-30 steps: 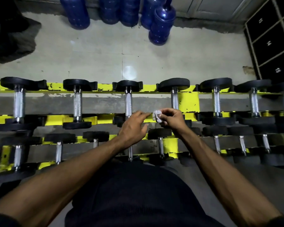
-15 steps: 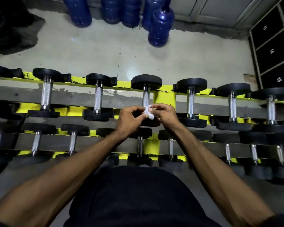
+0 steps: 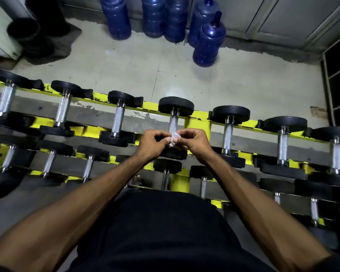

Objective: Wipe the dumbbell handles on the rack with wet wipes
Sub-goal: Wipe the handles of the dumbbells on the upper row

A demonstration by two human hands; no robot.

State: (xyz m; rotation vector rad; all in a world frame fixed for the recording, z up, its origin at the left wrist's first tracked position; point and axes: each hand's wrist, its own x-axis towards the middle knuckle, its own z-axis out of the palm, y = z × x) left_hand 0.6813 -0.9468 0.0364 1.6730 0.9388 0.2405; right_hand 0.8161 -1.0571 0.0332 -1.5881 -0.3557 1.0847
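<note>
Both hands [image 3: 175, 142] pinch wet wipe [image 3: 173, 138] betw. fingertips, over dumbbell handle [image 3: 173, 123].

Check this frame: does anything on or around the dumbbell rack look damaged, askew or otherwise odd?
Minor wear only. The yellow rack has chipped, scuffed paint along its top rail, and the floor shows a stained patch near the right wall. The dumbbells sit evenly in their cradles; both hands hold a small wet wipe.
</note>
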